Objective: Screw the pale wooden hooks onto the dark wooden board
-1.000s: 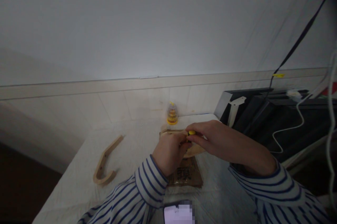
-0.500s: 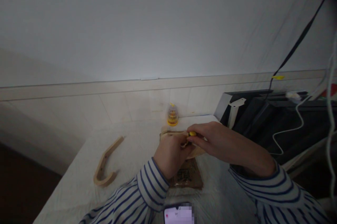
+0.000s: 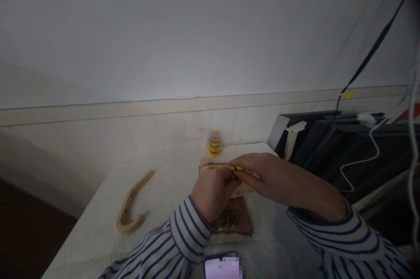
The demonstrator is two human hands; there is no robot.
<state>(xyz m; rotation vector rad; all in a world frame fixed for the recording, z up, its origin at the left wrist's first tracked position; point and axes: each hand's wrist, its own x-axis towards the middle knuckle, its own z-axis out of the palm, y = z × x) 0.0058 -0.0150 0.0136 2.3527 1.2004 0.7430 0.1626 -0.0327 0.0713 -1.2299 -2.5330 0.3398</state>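
Observation:
My right hand (image 3: 259, 172) is closed in a pinch on a small yellow and black screwdriver (image 3: 239, 168); its tip is hidden behind the fingers. Against it, my left hand (image 3: 215, 189) is closed around a light wooden piece (image 3: 244, 190), most of it covered by both hands. Under them lies a brown packet (image 3: 236, 217) with dark printing. A J-shaped wooden hook (image 3: 126, 207) with dark holes rests on the white-covered table, well to the left of my left hand.
A clear pointed case with a yellow base (image 3: 215, 145) stands near the wall. At the front edge lies a phone (image 3: 223, 266), screen lit. Dark panels (image 3: 315, 148) with a white bracket and a white cable (image 3: 374, 152) crowd the right side.
My right hand has rolled slightly around the screwdriver, and its handle shows more black now. The left hand stays nearly still on the wooden piece.

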